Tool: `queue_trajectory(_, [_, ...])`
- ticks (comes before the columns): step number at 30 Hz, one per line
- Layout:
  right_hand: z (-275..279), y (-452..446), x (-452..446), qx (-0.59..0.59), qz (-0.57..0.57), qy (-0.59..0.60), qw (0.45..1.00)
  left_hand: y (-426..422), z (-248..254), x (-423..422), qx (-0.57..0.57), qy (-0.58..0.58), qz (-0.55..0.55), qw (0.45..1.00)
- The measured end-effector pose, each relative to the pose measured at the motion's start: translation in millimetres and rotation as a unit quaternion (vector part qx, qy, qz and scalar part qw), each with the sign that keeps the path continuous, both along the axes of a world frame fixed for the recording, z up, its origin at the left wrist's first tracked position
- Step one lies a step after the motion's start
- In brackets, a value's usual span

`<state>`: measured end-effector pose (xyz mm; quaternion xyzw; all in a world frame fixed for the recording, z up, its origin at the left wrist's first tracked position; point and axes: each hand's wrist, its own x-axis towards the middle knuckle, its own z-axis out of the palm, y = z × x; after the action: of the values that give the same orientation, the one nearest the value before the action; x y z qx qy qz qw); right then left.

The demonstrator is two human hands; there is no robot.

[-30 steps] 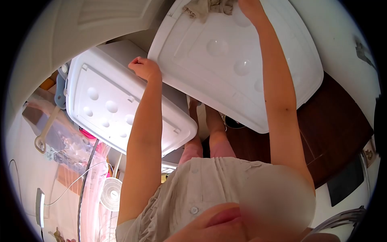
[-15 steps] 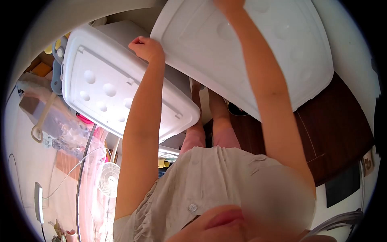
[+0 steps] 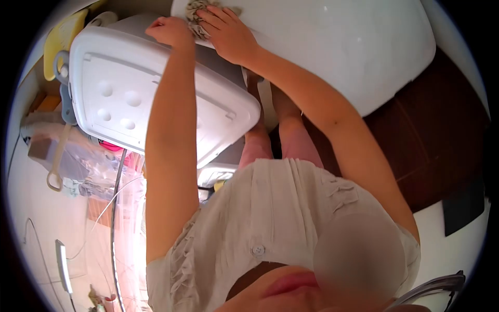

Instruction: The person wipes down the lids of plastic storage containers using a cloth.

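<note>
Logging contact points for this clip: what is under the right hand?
Part of a crumpled beige cloth shows under the right hand, near the edge of the upper-right white lid. Whatever lies directly beneath the hand is hidden.

Two bare hands are in view: one left hand [image 3: 174, 32] and one right hand [image 3: 228, 39], with one crumpled cloth [image 3: 195, 20] under the right's fingers. White storage-box lids number two: one near lid [image 3: 117, 96] just below the left hand, bearing at least four round dimples [image 3: 133, 99], and one far lid [image 3: 338, 47] stretching right from the right hand. Below both hands come two legs [image 3: 291, 125] and one shirt button [image 3: 258, 250]; left of the left hand, one loop-ended handle [image 3: 61, 156].
</note>
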<state>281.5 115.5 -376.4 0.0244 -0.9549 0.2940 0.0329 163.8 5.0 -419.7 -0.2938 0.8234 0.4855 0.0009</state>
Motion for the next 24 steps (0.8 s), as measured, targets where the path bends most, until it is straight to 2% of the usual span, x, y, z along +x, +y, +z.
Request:
queue_trajectory(3, [0, 20, 37, 0.004, 0.007, -0.031, 0.999, 10, 13, -2, -0.044, -0.048, 0.026, 0.998])
queue_trajectory(6, [0, 64, 102, 0.025, 0.052, -0.079, 0.995, 15, 25, -2, -0.018, -0.078, 0.039, 0.996])
queue_trajectory(8, [10, 103, 163, 0.007, 0.062, -0.105, 0.992, 0, 4, -5, -0.032, -0.073, 0.026, 0.996])
queue_trajectory(10, [25, 143, 230, 0.056, 0.072, -0.156, 0.983, -17, -23, -12, 0.006, -0.095, -0.007, 0.995])
queue_trajectory(14, [48, 199, 352, 0.106, 0.036, -0.228, 0.967, 10, 14, -5, -0.014, -0.096, 0.034, 0.995])
queue_trajectory(18, [56, 199, 366, 0.1, 0.021, -0.263, 0.959, 10, 12, -7, -0.018, -0.087, 0.04, 0.995])
queue_trajectory(20, [43, 171, 357, 0.013, -0.074, -0.225, 0.972, -6, -10, -14, -0.02, -0.089, 0.04, 0.995])
queue_trajectory(22, [8, 125, 306, -0.078, -0.124, -0.066, 0.987, -43, -57, -27, -0.112, -0.076, 0.012, 0.991])
queue_trajectory(23, [-21, 98, 285, -0.156, -0.133, -0.024, 0.979, -49, -67, -30, -0.169, -0.08, -0.023, 0.982])
queue_trajectory(24, [-9, 75, 229, -0.149, -0.113, -0.024, 0.982, -53, -68, -32, -0.237, -0.092, -0.09, 0.963])
